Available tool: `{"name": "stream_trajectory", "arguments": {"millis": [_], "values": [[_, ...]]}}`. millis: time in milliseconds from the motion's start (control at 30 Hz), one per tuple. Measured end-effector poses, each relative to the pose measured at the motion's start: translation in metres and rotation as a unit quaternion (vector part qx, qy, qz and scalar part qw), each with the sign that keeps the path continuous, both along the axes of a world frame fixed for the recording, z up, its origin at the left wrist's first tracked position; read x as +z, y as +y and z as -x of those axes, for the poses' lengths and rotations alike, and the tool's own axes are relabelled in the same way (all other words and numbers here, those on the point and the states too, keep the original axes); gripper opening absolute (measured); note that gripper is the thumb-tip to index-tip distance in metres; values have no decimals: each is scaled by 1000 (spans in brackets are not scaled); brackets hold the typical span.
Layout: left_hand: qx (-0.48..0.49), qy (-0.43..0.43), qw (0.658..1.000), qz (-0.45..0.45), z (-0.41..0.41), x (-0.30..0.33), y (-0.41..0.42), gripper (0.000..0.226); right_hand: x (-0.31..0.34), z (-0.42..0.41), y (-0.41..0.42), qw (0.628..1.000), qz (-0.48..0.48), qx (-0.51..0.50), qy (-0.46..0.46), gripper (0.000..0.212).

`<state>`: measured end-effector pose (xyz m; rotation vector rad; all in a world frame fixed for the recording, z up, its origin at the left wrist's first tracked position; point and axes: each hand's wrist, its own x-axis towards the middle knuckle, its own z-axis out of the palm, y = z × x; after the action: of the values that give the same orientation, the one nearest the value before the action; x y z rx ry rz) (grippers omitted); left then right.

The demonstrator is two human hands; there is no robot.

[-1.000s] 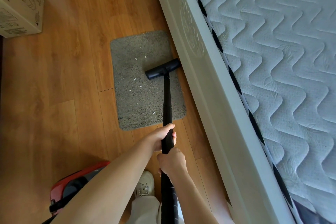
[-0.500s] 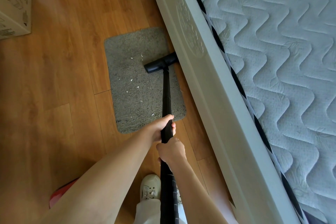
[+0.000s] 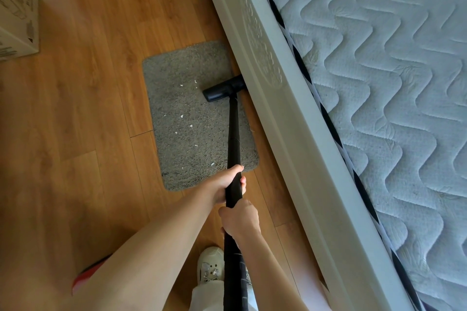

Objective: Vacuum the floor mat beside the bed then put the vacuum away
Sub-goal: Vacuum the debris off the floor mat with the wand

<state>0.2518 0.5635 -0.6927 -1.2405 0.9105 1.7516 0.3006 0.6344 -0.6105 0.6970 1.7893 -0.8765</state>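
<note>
Both hands' fingers [image 3: 243,180] wrapped tight round the vacuum wand [image 3: 233,134]

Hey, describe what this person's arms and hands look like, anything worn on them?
Both forearms are bare, with no sleeves in view. The left hand and right hand wear no gloves, and no rings, watch or bracelets show. The fingers look unadorned; nail detail is too small to tell.

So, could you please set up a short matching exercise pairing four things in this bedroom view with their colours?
Things:
1. floor mat
2. vacuum head
3. shoe
4. cardboard box

Colours:
A. black
B. beige with dark print
C. grey
D. white

Pairs: 1-C, 2-A, 3-D, 4-B
</note>
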Motion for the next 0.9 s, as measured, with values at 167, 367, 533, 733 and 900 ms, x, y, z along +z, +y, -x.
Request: {"name": "stream_trajectory", "arguments": {"millis": [167,367,533,733,900], "values": [[15,-3,1000,-15,-9,7,6,23,9,-8,6,1000,-13,3,6,37],[22,-14,1000,-15,-32,12,4,22,21,-28,6,1000,-14,17,-2,37],[18,-13,1000,-13,-54,15,2,23,28,-51,0,1000,-14,15,-6,35],[28,-20,999,-7,-75,20,-2,22,34,-73,-5,1000,-13,-9,-2,34],[15,-16,1000,-7,-92,25,-8,21,37,-91,-10,1000,-17,-15,2,33]]}}
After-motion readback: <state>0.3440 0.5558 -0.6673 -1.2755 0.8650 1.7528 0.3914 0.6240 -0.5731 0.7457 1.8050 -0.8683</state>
